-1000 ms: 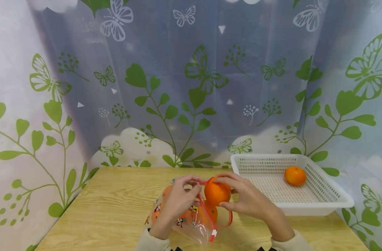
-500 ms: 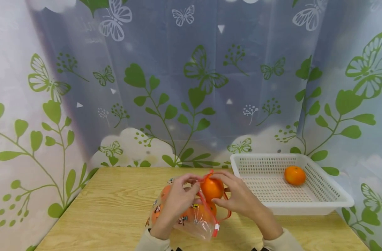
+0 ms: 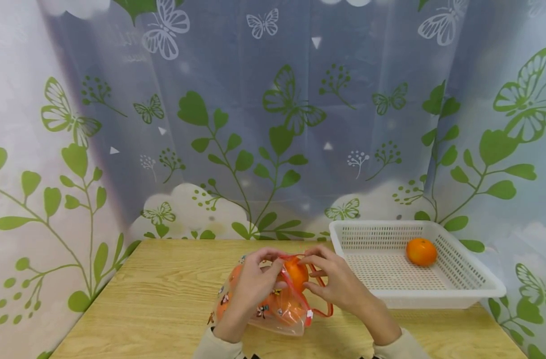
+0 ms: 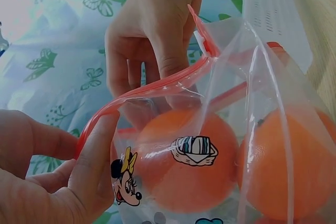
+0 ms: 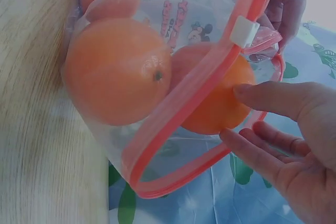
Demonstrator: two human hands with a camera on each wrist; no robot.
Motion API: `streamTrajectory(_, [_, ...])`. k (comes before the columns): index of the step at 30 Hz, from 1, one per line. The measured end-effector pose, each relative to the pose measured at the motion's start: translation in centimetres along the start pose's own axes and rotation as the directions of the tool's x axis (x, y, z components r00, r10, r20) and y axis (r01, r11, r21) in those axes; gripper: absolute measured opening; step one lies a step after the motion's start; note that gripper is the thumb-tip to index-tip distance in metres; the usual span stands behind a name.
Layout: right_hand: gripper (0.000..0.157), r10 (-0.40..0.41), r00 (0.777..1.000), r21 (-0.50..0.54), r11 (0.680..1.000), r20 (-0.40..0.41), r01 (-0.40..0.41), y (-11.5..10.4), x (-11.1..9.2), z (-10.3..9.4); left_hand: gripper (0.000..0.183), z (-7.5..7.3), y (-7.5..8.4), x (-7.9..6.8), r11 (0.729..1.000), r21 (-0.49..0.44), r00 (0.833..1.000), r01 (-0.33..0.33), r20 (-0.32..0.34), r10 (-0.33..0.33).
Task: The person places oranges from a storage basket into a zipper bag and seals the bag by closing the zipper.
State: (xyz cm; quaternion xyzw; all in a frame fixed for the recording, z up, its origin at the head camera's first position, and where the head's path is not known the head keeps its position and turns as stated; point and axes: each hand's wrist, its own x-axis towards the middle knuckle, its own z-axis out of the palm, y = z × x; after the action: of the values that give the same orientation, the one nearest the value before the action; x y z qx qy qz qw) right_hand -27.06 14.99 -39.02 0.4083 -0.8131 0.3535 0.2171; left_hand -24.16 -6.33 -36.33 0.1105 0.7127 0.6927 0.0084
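Observation:
My left hand (image 3: 257,281) pinches the red-edged mouth of a clear zip bag (image 5: 173,98) printed with cartoon figures. Several oranges bulge inside it as it lies on the table. At the open mouth, my right hand (image 3: 340,276) has its thumb and fingertips on an orange (image 3: 296,274), which sits mostly inside the rim. The right wrist view shows the thumb and a fingertip against that orange's skin, beside another orange (image 5: 118,72). A white slider (image 5: 244,31) sits at one end of the red zip. Seen from the left wrist, clear film covers the front of the orange.
A white perforated basket (image 3: 443,293) stands at the right of the wooden table (image 3: 165,299), with one orange (image 3: 422,252) in it. Behind the table hangs a butterfly-and-leaf patterned cloth (image 3: 237,124).
My right hand has moved left and carried the orange from outside the bag's mouth into it. The left hand keeps its pinch on the rim, nearly still. The basket has not moved.

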Motion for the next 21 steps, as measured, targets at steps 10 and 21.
streamTrajectory(10, [0.029, -0.071, 0.995, 0.043, 0.997, 0.074, 0.068, -0.2, 0.1, 0.1, 0.025, -0.2, 0.2, -0.1, 1.0, 0.004, 1.0, 0.004, -0.015, -0.004])
streamTrajectory(21, [0.029, -0.021, 0.995, 0.041, 0.999, 0.096, 0.018, -1.1, 0.0, -1.6, 0.024, -0.4, 0.4, 0.0, 1.0, 0.01, 1.0, 0.009, -0.023, -0.009])
